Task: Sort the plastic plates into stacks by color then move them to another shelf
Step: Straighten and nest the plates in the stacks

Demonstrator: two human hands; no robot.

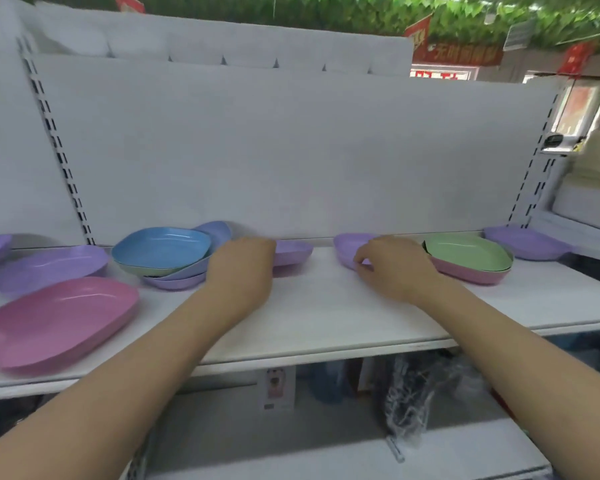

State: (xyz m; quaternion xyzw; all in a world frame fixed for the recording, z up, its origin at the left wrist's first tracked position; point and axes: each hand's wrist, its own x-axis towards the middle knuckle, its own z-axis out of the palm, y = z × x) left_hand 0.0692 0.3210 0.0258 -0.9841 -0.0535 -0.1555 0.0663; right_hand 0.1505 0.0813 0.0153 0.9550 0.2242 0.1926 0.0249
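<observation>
Purple plastic plates are scattered along the white shelf [326, 317], mixed with other colours, so the sorting is judged to be barely begun. At the far left a purple plate [52, 266] is seen lying behind a large pink plate [56, 320]. Next to these, a mixed stack [167, 261] is topped by a blue plate, with green and purple rims showing underneath.

The left hand [239, 268] is laid over the near rim of a small purple plate [293, 252] at the back of the shelf; its fingers are curled downward, but whether the rim is actually pinched cannot be told, since the fingertips are hidden. The right hand [392, 268] is placed on a second purple plate [350, 247], with the fingers bent over its edge and the thumb tucked against the near side, apparently gripping it.

Further right, a green plate [465, 252] is nested in a pink one [471, 273], and 1 more purple plate [527, 242] is set near the shelf end.

The plates are judged light, stiff and somewhat slick, unlikely to break. The raised rim is best taken between thumb and fingers, as a flat palm would probably slide.
</observation>
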